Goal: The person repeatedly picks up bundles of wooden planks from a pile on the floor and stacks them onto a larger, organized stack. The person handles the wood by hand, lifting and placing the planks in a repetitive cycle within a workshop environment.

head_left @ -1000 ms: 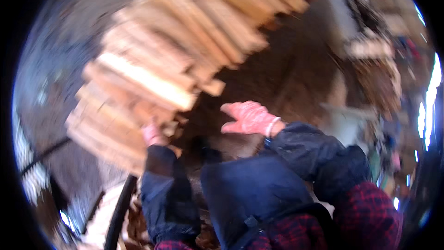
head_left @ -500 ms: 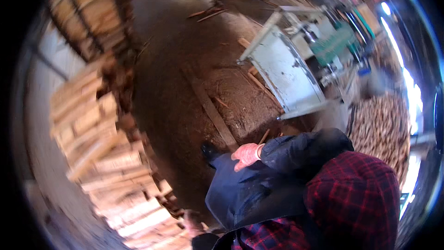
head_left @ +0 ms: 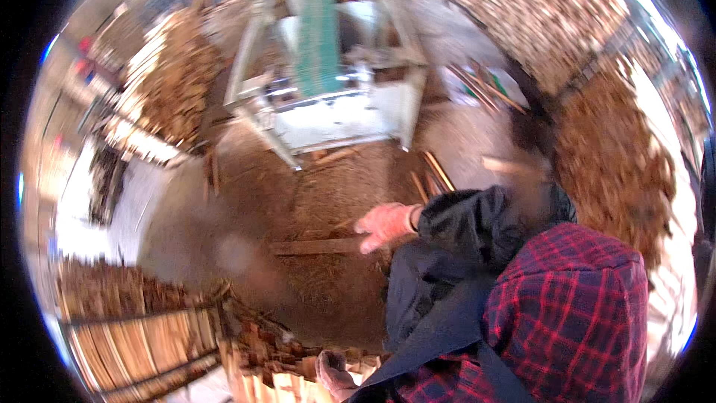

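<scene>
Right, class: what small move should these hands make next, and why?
Perhaps bring the pink-gloved left hand onto the pale, elongated wooden pieces: it appears close beside them, though contact is unclear, while the pink-gloved right hand looks empty, held away from them.

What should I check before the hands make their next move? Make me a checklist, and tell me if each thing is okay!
1. Right hand is empty: ok, no object shows in it.
2. Right hand is away from the machine with the green belt: ok, there is floor between them in the picture.
3. Left hand is free of the wood pile: cannot tell, it is beside or over the pieces at the lower edge.
4. Floor ahead has nothing to trip on: not ok, a wooden plank lies there.
5. Green belt is stopped: cannot tell, the picture is blurry.
</scene>
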A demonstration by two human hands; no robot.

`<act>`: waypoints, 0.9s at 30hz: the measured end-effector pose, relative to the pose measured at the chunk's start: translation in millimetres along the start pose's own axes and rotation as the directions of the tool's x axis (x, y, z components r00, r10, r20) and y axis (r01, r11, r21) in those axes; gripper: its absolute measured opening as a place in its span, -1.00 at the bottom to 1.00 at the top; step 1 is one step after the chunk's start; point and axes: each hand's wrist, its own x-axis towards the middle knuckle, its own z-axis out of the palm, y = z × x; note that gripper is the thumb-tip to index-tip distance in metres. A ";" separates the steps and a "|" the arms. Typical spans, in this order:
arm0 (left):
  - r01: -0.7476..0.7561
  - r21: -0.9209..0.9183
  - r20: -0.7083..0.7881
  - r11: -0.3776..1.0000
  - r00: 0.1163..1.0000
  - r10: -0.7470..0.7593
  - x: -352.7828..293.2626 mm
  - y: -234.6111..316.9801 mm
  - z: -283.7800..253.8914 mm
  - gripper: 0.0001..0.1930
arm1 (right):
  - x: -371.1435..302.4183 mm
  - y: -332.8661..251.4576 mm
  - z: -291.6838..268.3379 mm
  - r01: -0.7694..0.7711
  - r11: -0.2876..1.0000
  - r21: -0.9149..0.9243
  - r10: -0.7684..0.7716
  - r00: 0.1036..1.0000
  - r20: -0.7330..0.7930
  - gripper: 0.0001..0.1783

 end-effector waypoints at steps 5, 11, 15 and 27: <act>0.094 -0.004 0.226 0.996 0.970 -0.091 35.5 26.4 11.6 -0.76 | -71.7 -13.0 13.4 -0.072 0.953 0.294 0.136 0.970 -0.203 -0.42; -0.232 0.334 0.570 0.913 0.822 0.001 58.8 54.1 48.7 -0.79 | -133.0 -59.6 -8.4 0.103 0.956 0.276 0.068 0.835 -0.546 -0.49; 0.425 0.157 0.301 0.891 0.839 -0.453 38.6 123.0 117.7 -0.82 | -199.8 -107.1 -49.5 0.448 0.893 0.047 -0.248 0.577 -0.778 -0.56; 0.077 0.189 0.535 0.979 0.828 -0.169 -32.7 163.3 276.0 -0.81 | -333.8 -35.1 -86.7 0.314 0.948 -0.052 -0.277 0.737 -0.616 -0.56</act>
